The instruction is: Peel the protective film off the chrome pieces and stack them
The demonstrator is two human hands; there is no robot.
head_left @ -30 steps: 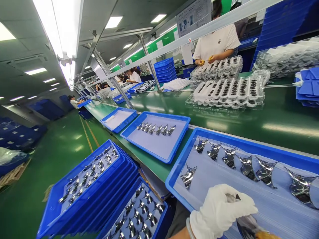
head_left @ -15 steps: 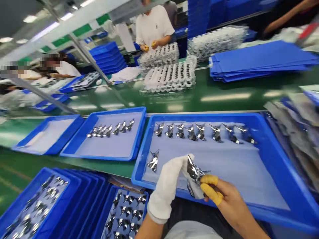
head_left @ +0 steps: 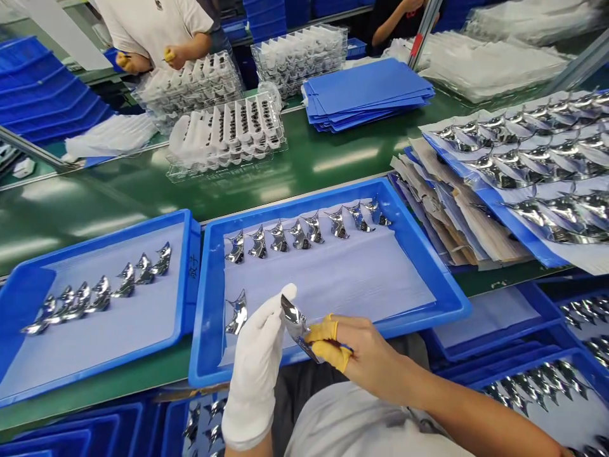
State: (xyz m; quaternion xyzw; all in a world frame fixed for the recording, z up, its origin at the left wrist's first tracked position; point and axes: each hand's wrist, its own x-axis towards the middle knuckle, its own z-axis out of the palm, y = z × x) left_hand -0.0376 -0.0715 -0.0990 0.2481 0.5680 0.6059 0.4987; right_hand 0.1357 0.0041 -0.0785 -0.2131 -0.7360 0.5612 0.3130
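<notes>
Chrome-bright curved pieces arranged in a blue tray; clock positions are read from the middle of that tray.

The blue tray [head_left: 203,298] rests on the green bench [head_left: 295,165]. One held piece [head_left: 295,320] is above its near side, toward 7 o'clock, tilted between the two hands. The right hand [head_left: 364,346], yellow covers on thumb and finger, pinches its lower end. The white-gloved left hand [head_left: 254,374] has its fingers together against the upper end; whether they grip cannot be told, since the thumb is hidden.

Done, as far as visible: a far row [head_left: 301,236] of eight pieces, from 10 to 1 o'clock, apparently complete. A lone piece [head_left: 238,312] lies nearer, between 8 and 9 o'clock, and suggests a second row barely begun. Left, by judgement: most of that row, as pale liner [head_left: 352,279] shows from the centre toward 4 o'clock, and the held piece is not yet laid down.

At 9 o'clock, a neighbouring tray [head_left: 182,298] carries one slanting line of similar pieces. At 2 o'clock, stocked sheets bear further rows of pieces [head_left: 499,171].
</notes>
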